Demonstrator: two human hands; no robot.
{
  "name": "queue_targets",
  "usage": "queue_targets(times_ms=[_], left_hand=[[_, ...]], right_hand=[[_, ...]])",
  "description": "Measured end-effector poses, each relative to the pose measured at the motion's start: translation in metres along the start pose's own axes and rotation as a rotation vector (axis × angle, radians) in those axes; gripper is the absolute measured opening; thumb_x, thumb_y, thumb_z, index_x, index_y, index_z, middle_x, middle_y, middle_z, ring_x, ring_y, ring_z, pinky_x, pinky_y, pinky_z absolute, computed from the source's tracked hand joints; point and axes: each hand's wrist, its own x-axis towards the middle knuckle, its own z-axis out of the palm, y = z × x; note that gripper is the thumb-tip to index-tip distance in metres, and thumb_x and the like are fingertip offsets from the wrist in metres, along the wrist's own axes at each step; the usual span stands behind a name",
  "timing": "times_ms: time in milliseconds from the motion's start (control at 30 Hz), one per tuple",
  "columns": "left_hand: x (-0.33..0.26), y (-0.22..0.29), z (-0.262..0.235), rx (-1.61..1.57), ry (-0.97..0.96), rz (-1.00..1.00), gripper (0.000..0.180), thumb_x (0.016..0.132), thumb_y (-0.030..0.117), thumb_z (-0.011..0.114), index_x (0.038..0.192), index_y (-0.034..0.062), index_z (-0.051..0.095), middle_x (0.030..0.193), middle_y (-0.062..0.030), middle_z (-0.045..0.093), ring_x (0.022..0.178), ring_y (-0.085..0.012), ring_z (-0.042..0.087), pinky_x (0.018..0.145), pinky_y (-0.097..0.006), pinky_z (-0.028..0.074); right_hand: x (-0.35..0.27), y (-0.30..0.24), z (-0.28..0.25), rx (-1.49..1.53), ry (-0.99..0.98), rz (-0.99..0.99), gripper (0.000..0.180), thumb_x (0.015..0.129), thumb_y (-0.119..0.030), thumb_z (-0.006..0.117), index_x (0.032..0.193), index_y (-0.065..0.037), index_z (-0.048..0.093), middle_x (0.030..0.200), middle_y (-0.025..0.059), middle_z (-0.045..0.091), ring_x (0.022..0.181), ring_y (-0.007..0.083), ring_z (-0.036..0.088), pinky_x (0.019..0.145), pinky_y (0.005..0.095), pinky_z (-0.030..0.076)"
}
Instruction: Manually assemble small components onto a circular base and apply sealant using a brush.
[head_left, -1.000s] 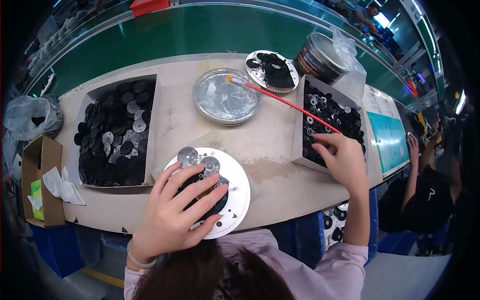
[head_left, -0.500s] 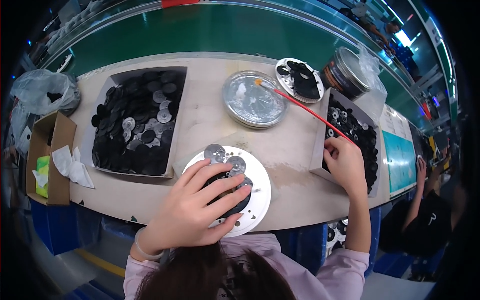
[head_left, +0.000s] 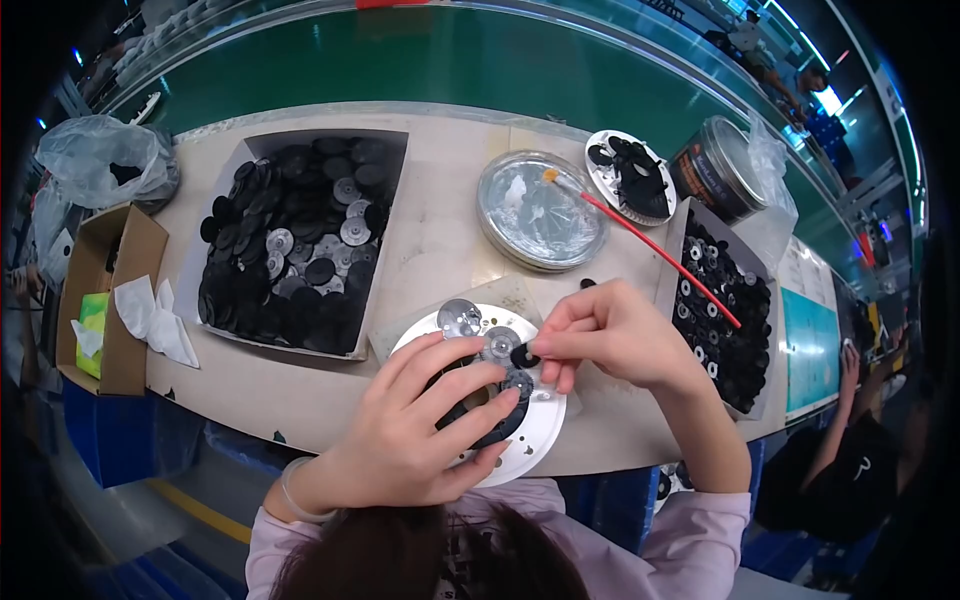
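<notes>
My left hand (head_left: 425, 425) lies over a round white plate (head_left: 540, 435), its fingers stretched apart across the gears mounted there. A large black gear is partly hidden under those fingers. Clear grey gears (head_left: 460, 318) show beyond my fingertips. Between thumb and fingers of my right hand (head_left: 605, 340) is a small black gear (head_left: 523, 356), held just over the plate's right side, by the grey gears. Whether it touches them I cannot tell. Another small black part (head_left: 587, 284) lies on the table behind my right hand.
A box of black and grey discs (head_left: 290, 250) stands left, a box of small black gears (head_left: 720, 320) right. A red-handled brush (head_left: 660, 255) spans from a round grease-smeared dish (head_left: 540, 225) to that box. Behind are another loaded white plate (head_left: 630, 180) and a tin (head_left: 715, 170).
My right hand has come from the right-hand box to the white plate, bringing a small black gear. A small black part now shows on the table. My left hand stays on the plate.
</notes>
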Motion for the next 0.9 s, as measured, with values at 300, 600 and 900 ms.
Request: queue_targets(times_ms=[300, 600, 900], left_hand=[[0.001, -0.004, 0.004, -0.018, 0.036, 0.010, 0.040, 0.058, 0.016, 0.071, 0.097, 0.0126, 0.063, 0.103, -0.0084, 0.051, 0.100, -0.0300, 0.049, 0.082, -0.040, 0.043], [0.001, -0.003, 0.000, 0.039, -0.044, 0.025, 0.036, 0.061, 0.020, 0.068, 0.095, 0.0104, 0.061, 0.110, -0.0084, 0.054, 0.102, -0.0291, 0.050, 0.085, -0.045, 0.041], [0.005, -0.003, -0.002, 0.120, -0.156, 0.082, 0.036, 0.066, 0.024, 0.065, 0.096, 0.0039, 0.060, 0.116, -0.0079, 0.054, 0.104, -0.0244, 0.050, 0.094, -0.045, 0.035]], right_hand=[[0.025, -0.003, -0.004, -0.100, -0.211, 0.159, 0.021, 0.075, -0.015, 0.067, 0.069, 0.003, 0.061, 0.059, 0.0073, 0.060, 0.049, 0.0102, 0.056, 0.049, 0.0197, 0.043], [0.002, -0.005, -0.018, -0.422, 0.122, -0.273, 0.016, 0.072, -0.015, 0.070, 0.069, -0.006, 0.057, 0.065, -0.0039, 0.054, 0.060, 0.0023, 0.048, 0.049, 0.0177, 0.035], [-0.063, 0.040, -0.084, -1.012, 0.829, 0.116, 0.041, 0.069, 0.000, 0.062, 0.106, -0.004, 0.046, 0.076, 0.0069, 0.057, 0.069, 0.0167, 0.058, 0.062, 0.0268, 0.045]])
